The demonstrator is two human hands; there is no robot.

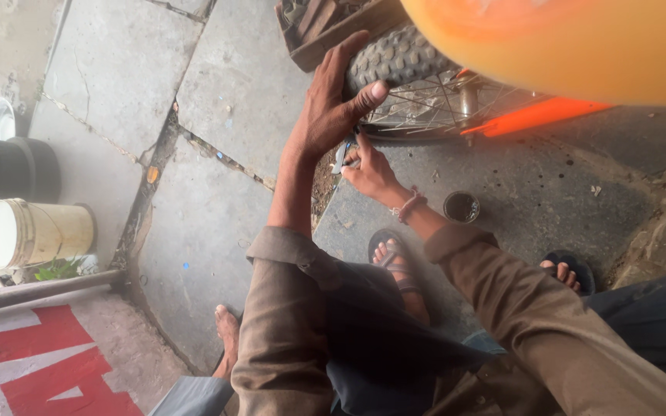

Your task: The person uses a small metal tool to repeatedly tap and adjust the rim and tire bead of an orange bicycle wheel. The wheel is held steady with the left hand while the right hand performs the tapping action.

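The black knobbly rubber tyre (395, 58) on a silver spoked wheel (433, 104) is standing upright on the grey cracked stone floor (217, 92), beside an orange frame bar (533, 115). The left hand (329, 100) is lying spread over the tyre's tread, thumb pressing against its sidewall. The right hand (369, 171) is sitting just below, at the rim, fingers pinching a small silvery metal tool (342, 158). A small round dark tin (461, 206) is resting near the right wrist.
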